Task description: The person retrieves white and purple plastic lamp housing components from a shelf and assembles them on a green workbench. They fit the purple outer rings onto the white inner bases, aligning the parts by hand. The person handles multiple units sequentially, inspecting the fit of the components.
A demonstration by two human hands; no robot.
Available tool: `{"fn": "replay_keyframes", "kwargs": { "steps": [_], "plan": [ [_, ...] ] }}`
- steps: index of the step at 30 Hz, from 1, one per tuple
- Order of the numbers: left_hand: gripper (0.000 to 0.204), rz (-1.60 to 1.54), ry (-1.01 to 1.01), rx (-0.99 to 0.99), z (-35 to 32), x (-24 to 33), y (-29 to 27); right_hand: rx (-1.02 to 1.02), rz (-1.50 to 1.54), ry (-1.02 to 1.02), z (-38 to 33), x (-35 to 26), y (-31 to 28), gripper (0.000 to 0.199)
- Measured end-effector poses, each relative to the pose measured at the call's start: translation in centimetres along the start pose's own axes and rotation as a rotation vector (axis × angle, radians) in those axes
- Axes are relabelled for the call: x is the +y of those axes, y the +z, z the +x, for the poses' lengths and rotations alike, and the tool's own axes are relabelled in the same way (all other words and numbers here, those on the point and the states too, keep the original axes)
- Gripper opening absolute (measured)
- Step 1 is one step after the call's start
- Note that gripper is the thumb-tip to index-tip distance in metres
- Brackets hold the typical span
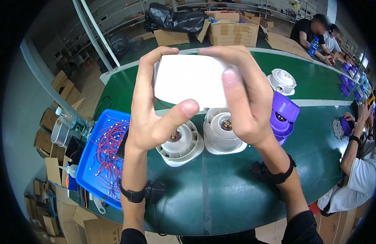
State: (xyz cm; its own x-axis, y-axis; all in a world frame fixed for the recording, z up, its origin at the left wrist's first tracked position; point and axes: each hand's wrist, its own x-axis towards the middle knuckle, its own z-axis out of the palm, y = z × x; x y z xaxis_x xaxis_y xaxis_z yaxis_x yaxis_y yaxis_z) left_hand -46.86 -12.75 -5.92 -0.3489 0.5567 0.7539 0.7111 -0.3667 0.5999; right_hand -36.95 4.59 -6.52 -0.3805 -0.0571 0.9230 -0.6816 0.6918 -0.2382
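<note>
Between my two hands, raised above the table, is a smooth white rectangular piece (190,79), so bright that its details are washed out. My left hand (149,114) grips its left side, thumb on the lower edge and fingers along the top. My right hand (249,97) closes round the right side, thumb pressed on the face. Below stand two round white plastic housings, a finned one (181,150) and a taller one (222,140), each with a small metal part visible in its middle. A purple housing (283,118) sits just beyond my right hand.
At left lies a blue tray (88,162) of red wires with white connectors, near a plastic bottle (72,122). Another white housing (282,81) stands on the green table (220,195) further back. Co-workers sit at right, one with a hand (361,116) near purple parts. Cardboard boxes (232,32) stand behind.
</note>
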Motion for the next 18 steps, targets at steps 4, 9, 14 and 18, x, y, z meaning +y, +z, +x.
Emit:
{"fn": "replay_keyframes", "kwargs": {
  "steps": [4, 9, 14, 18],
  "plan": [
    [0.072, -0.001, -0.014, 0.039, 0.0, 0.6, 0.2, -0.027, -0.013, -0.082, 0.4, 0.1, -0.1, 0.063],
    [0.071, 0.033, -0.091, 0.079, 0.1, 1.0, -0.2, -0.079, -0.078, -0.078, 0.5, -0.5, 0.4, 0.093],
    [0.072, 0.064, -0.051, 0.129, 0.0, 1.0, 0.6, -0.099, 0.046, 0.004, 0.4, 0.1, -0.1, 0.094],
    [0.072, 0.130, -0.012, 0.127, 0.1, 1.1, 0.8, 0.011, 0.137, 0.054, 0.6, 0.0, 0.0, 0.081]
  ]
}}
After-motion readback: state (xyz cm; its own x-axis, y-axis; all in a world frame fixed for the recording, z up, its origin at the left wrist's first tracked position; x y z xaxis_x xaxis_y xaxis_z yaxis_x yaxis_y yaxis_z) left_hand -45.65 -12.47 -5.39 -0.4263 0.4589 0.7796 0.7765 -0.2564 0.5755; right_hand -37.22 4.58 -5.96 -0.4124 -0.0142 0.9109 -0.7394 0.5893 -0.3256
